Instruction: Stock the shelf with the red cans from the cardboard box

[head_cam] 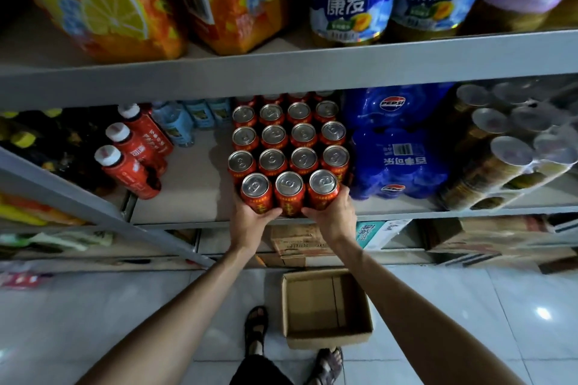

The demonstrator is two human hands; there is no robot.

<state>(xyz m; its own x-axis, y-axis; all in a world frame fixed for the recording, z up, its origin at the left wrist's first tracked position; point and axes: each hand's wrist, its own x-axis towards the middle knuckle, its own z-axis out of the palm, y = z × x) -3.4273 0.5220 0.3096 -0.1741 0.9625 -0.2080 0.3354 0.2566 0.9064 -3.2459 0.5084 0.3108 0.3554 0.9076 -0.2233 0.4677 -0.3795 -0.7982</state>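
The left hand (254, 222) and right hand (335, 216) curl around three cans (289, 194) squeezed between them at the shelf (438, 212) edge. More cans stand just behind. The box (325, 311) sits below the hands.

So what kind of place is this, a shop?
Most likely a small shop or its storeroom. The metal shelf holds rows of identical red cans, shrink-wrapped Pepsi packs sit beside them, and an open cardboard box stands on the floor.
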